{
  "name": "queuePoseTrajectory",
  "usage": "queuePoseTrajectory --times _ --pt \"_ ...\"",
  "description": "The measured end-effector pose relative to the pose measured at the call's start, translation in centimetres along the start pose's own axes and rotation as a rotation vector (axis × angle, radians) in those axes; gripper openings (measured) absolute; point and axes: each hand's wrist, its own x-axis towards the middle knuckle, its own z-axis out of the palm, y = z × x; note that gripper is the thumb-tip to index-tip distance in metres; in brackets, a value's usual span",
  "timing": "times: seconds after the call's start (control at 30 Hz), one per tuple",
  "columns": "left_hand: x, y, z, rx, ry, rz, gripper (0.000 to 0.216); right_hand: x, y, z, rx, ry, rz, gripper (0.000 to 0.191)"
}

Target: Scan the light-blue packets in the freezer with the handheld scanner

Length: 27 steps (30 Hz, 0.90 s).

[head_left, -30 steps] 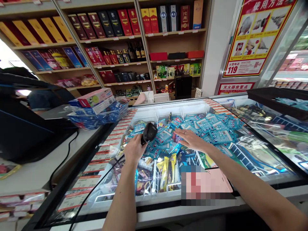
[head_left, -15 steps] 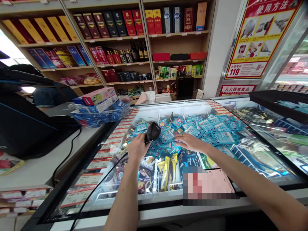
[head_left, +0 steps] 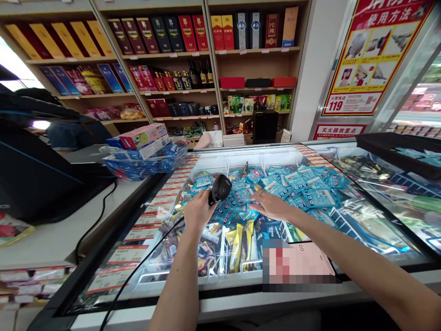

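Observation:
My left hand [head_left: 199,212] is wrapped round the handle of a black barcode scanner [head_left: 220,188], whose head points forward over a pile of blue packets [head_left: 291,184]. A black cable runs from the scanner down to the lower left. My right hand [head_left: 270,203], with a ring on one finger, rests its stretched, slightly parted fingers at the near edge of a blue packet [head_left: 243,195] in front of the scanner. The packets lie spread on the glass top of a chest freezer [head_left: 237,294]. Below the glass, yellow wrapped ice creams [head_left: 243,246] show.
A phone [head_left: 315,259], partly pixelated, lies at the freezer's near edge under my right forearm. To the left are a blue basket [head_left: 144,161] with boxes and a black machine [head_left: 31,184] on a counter. Price labels [head_left: 129,255] line the glass. Shelves [head_left: 179,55] stand behind.
My right hand has shifted slightly, with its fingers bending and spreading a little at the packet. My left hand and the scanner have moved a touch to the right in view.

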Motion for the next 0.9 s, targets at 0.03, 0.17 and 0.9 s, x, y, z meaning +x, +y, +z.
queuePoseTrajectory --times 0.03,0.17,0.9 --pt "0.0 0.1 0.0 -0.004 0.000 -0.001 0.030 -0.3 0.0 0.0 -0.001 -0.004 0.038 0.046" --pt "0.0 0.2 -0.1 -0.014 0.009 -0.001 0.029 -0.3 -0.6 -0.2 -0.041 0.000 0.113 0.055" --pt "-0.3 0.5 -0.3 -0.036 -0.001 0.073 0.029 0.2 1.2 0.8 -0.136 0.233 0.291 0.059"
